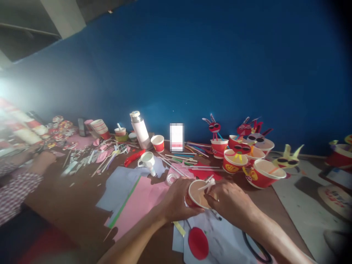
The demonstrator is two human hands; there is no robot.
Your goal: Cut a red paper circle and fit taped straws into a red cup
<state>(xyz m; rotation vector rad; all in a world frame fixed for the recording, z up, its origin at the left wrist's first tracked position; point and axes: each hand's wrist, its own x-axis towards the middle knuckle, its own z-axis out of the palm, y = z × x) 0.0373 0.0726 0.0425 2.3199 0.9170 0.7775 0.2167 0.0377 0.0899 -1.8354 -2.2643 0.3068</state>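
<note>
My left hand (176, 200) is wrapped round a red paper cup (200, 192) with a white rim, which tilts so that its bare inside faces me. At the cup's right rim my right hand (229, 196) is closed, thumb inside the cup, pinching a small white strip (209, 183). Fingers cover part of that strip. Below the cup lie a red paper disc (198, 243), a pale yellow strip (180, 229) and sheets of grey-white paper (220, 238). A dark pen-like tip (217, 215) shows under the cup.
Several red cups with paper faces (236, 161) stand at the right. A white flask (140, 128), a mug (147, 159) and a paper cup (157, 143) line the back. Pink paper (137, 205) lies left of my hands. A co-worker's checked sleeve (20, 192) shows at far left.
</note>
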